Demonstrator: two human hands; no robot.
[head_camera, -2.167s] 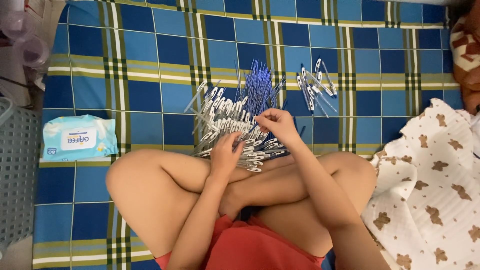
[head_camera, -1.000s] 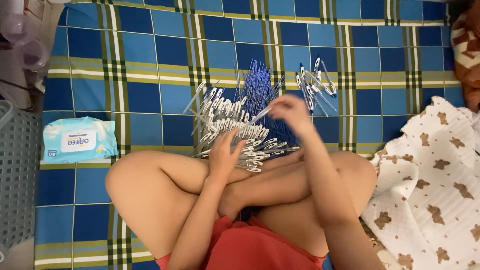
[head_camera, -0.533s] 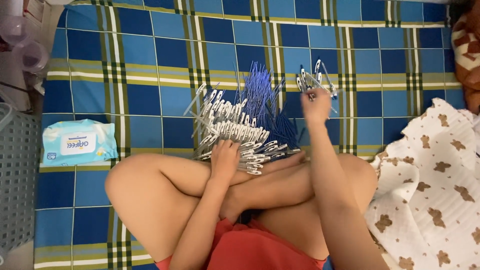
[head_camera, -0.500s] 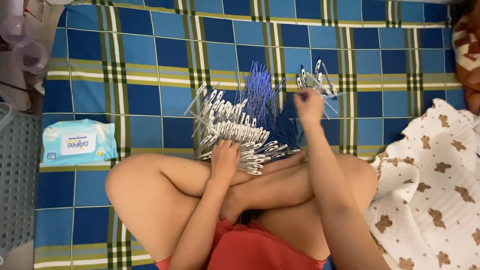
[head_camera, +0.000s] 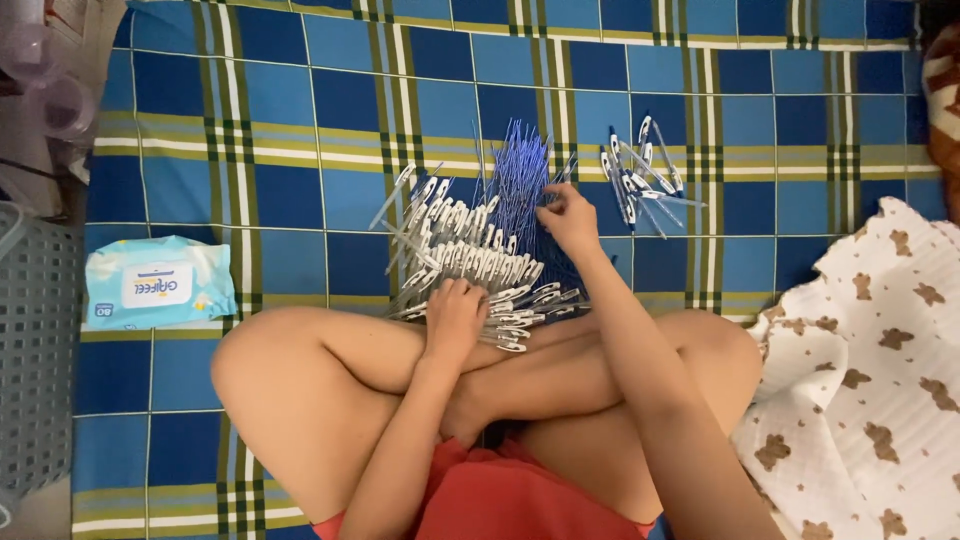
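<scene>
Blue/green plaid mat (head_camera: 300, 150) covers the floor, person sits cross-legged on it. White cloth with brown bear print (head_camera: 870, 390) at right, grey plastic basket (head_camera: 35, 350) at left edge, light-blue wet-wipes pack (head_camera: 158, 282) just beside it. Pile of white pen barrels (head_camera: 470, 265) just in front of the knees, bundle of blue ink refills (head_camera: 520, 185) touching it behind. Small separate group of pens (head_camera: 640, 180) to the right. Left hand (head_camera: 455, 320) curled over the pile's near edge, grip contents can't tell. Right hand (head_camera: 570, 220) on the refills, fingers pinched at them
</scene>
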